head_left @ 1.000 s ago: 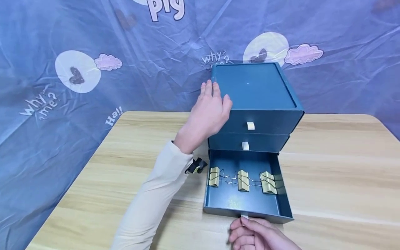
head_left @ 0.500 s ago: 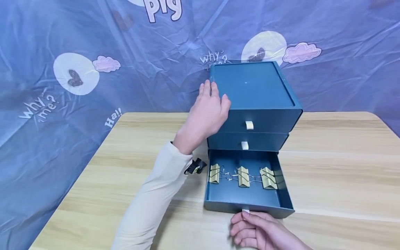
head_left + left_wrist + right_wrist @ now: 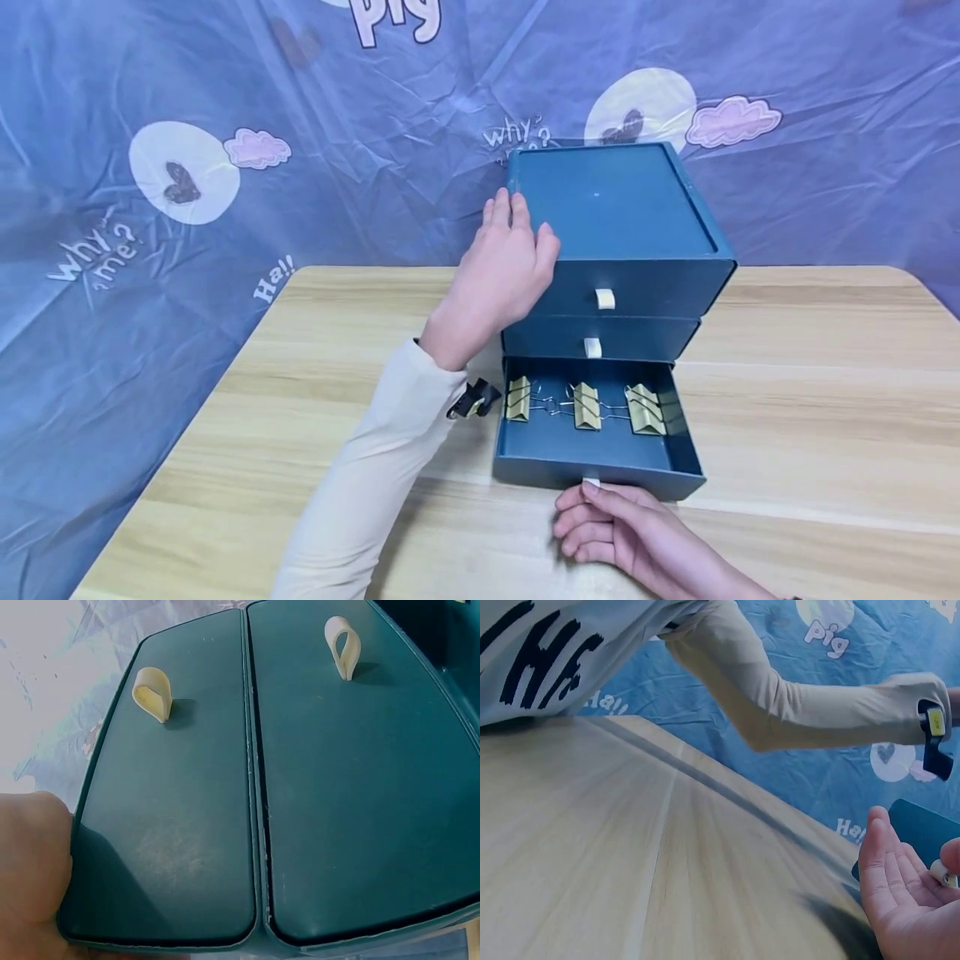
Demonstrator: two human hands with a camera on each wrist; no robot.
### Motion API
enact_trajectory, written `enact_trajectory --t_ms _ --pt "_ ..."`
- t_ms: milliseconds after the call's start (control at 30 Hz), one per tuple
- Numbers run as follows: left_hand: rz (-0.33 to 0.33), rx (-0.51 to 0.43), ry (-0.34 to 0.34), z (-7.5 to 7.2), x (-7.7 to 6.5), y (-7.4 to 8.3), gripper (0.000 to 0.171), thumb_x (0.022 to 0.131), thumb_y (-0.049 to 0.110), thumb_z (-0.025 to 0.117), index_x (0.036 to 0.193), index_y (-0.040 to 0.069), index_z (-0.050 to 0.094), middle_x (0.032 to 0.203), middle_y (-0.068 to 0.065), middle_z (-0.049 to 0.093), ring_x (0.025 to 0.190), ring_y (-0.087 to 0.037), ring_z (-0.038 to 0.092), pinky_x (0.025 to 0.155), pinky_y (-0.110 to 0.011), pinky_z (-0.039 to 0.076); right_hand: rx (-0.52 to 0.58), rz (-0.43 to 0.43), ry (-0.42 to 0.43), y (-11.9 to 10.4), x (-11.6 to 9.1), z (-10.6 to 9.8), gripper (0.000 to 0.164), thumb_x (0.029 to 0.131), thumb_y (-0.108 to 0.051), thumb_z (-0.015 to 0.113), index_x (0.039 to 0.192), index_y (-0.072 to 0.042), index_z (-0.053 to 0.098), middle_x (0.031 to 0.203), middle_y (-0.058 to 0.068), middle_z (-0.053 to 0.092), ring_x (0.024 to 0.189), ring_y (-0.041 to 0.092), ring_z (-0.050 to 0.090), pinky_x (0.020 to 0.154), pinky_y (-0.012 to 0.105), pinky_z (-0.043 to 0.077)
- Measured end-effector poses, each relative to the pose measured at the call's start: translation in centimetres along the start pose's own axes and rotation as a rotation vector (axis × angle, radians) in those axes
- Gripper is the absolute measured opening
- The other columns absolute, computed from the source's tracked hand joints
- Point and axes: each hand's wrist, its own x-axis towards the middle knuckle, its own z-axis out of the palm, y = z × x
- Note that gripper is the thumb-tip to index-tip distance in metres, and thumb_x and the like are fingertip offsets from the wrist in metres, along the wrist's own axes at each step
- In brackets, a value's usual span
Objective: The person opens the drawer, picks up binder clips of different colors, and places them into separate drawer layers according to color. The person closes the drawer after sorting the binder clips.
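A dark teal desktop drawer box (image 3: 607,204) stands on the table, its bottom drawer (image 3: 547,471) pulled part way out. Three gold binder clips, the left clip (image 3: 518,400), middle clip (image 3: 587,407) and right clip (image 3: 645,411), lie in a row inside it. At the drawer front, my right hand (image 3: 637,533) pinches the white pull tab (image 3: 943,874) between thumb and forefinger. My left hand (image 3: 501,271) rests on the box's upper left edge, fingers extended. Two shut drawers above show loop tabs, the upper tab (image 3: 152,694) and middle tab (image 3: 343,648).
The box stands on a light wood-grain table (image 3: 247,450). A blue printed cloth (image 3: 360,150) hangs behind the table. A small black device (image 3: 476,400) sits at the left sleeve's cuff, close to the drawer's left side.
The bottom drawer has slid inward, away from the person, with the binder clips in it. My right hand has moved inward with its tab; the left hand stays on the box.
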Motion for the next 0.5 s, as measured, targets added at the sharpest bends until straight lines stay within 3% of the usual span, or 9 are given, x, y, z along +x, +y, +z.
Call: enact_trajectory --t_ms 500 --pt "-0.009 -0.005 0.005 0.1 0.1 0.0 0.062 0.104 0.036 0.021 0.152 -0.003 0.018 0.16 -0.017 0.006 0.147 -0.03 0.01 0.117 -0.034 0.017 -0.049 0.014 0.085 -1.2 0.3 -0.3 0.036 0.107 -0.023 0.035 0.121 0.002 0.056 0.114 0.013 0.066 0.105 0.021 0.064 0.096 0.033 0.049"
